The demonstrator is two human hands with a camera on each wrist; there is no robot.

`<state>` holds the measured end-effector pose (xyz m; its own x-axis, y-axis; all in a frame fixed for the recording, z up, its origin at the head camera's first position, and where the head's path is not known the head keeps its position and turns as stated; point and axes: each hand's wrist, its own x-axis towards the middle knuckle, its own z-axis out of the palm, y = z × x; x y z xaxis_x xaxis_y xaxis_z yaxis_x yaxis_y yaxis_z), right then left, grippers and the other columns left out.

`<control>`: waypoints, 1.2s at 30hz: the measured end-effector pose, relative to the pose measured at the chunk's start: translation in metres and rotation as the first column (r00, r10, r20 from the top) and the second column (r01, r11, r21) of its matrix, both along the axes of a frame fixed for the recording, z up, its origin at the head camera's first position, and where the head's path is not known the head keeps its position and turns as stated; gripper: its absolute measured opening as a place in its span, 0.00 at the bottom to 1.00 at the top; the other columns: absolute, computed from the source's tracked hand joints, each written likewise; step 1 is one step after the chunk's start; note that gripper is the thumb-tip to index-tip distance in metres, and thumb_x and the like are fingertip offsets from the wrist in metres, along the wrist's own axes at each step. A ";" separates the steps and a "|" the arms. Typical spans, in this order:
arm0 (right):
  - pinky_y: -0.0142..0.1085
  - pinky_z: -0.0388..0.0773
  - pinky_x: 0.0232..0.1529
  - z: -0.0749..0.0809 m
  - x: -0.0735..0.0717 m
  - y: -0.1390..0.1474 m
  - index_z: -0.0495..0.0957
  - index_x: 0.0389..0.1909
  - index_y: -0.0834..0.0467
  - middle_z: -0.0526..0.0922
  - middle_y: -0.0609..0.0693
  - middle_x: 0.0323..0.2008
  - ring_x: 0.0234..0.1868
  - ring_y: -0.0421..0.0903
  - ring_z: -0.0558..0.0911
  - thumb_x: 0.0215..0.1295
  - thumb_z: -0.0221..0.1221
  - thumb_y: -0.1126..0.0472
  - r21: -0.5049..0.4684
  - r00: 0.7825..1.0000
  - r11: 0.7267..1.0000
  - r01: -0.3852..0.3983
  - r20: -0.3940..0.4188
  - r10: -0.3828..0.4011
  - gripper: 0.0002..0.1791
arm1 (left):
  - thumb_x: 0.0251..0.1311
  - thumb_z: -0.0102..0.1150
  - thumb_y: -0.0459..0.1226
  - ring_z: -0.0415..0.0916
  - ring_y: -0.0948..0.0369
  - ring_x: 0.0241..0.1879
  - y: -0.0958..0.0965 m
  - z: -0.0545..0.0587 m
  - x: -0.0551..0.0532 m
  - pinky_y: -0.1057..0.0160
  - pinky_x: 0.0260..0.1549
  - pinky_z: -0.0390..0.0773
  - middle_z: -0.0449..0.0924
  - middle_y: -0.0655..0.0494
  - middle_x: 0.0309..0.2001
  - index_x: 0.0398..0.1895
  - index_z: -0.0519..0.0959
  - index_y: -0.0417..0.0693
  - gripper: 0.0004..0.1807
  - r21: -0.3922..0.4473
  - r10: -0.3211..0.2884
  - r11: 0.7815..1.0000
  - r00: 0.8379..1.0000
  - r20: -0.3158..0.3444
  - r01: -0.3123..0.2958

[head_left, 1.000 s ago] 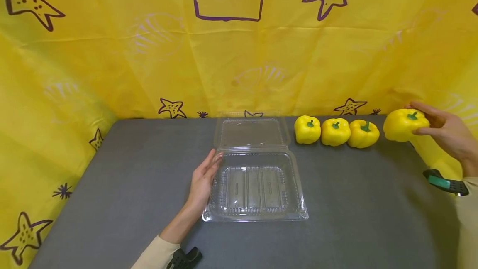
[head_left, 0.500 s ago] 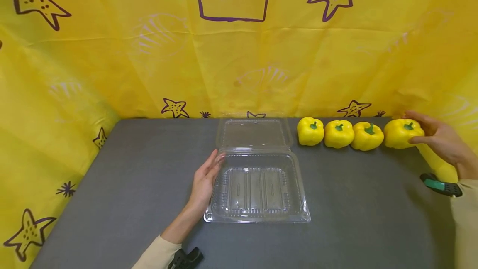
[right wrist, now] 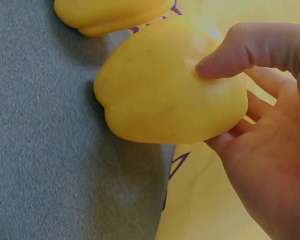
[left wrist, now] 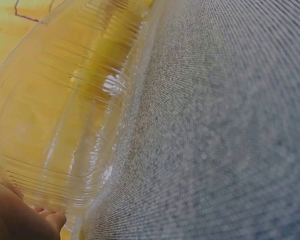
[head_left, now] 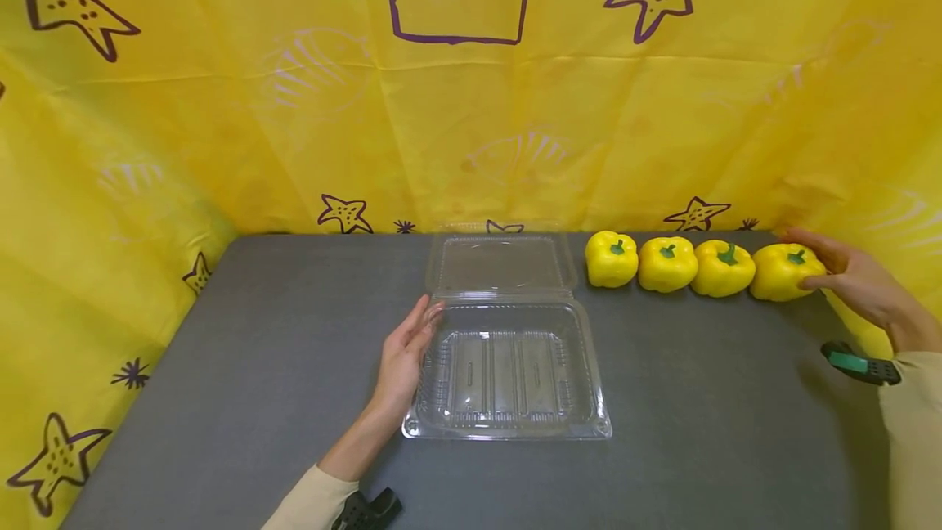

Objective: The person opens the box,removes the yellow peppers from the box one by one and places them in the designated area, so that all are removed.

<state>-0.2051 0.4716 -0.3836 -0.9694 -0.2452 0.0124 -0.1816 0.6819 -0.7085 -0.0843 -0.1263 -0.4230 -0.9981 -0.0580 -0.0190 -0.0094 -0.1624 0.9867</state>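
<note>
At the right end of a row stands a yellow bell pepper [head_left: 784, 272] with a green stem. My right hand [head_left: 857, 280] holds it, thumb on the near side and fingers behind; the right wrist view shows the thumb pressing on the pepper [right wrist: 165, 90]. Three more yellow bell peppers, the nearest one [head_left: 724, 268] close beside it, stand to its left. A clear plastic clamshell container [head_left: 508, 428] lies with its lid [head_left: 500, 262] folded back. My left hand [head_left: 401, 362] rests along its left side, fingers extended and touching the wall near the hinge.
The grey table [head_left: 294, 366] extends on both sides of the container. A yellow cloth [head_left: 441, 121] printed with starfish hangs behind and beside it. Close to the held pepper, the table's right edge [right wrist: 165, 195] shows in the right wrist view.
My right hand has lowered the bell pepper from the air to the table and shifted it left, up to the end of the row. The left hand keeps its place at the container.
</note>
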 end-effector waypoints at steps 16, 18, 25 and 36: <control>0.10 0.50 0.54 0.001 0.001 -0.003 0.52 0.77 0.44 0.56 0.26 0.70 0.65 0.21 0.50 0.67 0.54 0.74 -0.060 1.000 0.998 -0.019 -0.007 0.018 0.42 | 0.71 0.36 0.25 0.59 0.49 0.71 -0.001 0.001 -0.002 0.56 0.72 0.51 0.64 0.38 0.69 0.75 0.51 0.35 0.29 -0.005 0.000 1.000 1.000 0.005 0.000; 0.09 0.48 0.55 0.002 0.001 -0.003 0.52 0.77 0.43 0.55 0.28 0.72 0.66 0.20 0.49 0.68 0.54 0.74 -0.065 1.000 0.998 -0.022 -0.004 0.022 0.42 | 0.71 0.36 0.25 0.59 0.49 0.71 -0.001 0.001 -0.002 0.55 0.72 0.51 0.64 0.38 0.69 0.75 0.51 0.35 0.29 -0.005 -0.001 1.000 1.000 0.006 0.001; 0.12 0.50 0.62 0.004 0.000 0.000 0.48 0.78 0.46 0.59 0.26 0.69 0.67 0.20 0.51 0.69 0.52 0.74 -0.131 1.000 0.991 -0.016 -0.002 0.016 0.42 | 0.72 0.36 0.26 0.58 0.47 0.71 0.000 0.001 -0.001 0.52 0.72 0.51 0.63 0.39 0.70 0.76 0.50 0.36 0.30 -0.034 -0.007 0.999 1.000 -0.001 0.007; 0.10 0.53 0.55 0.016 0.005 -0.002 0.49 0.78 0.43 0.58 0.27 0.70 0.67 0.25 0.55 0.75 0.50 0.60 -0.087 0.994 0.991 0.106 0.016 -0.105 0.35 | 0.73 0.39 0.28 0.57 0.49 0.72 -0.002 0.000 -0.002 0.53 0.72 0.52 0.60 0.41 0.72 0.77 0.47 0.37 0.31 -0.051 -0.006 0.999 1.000 0.004 0.006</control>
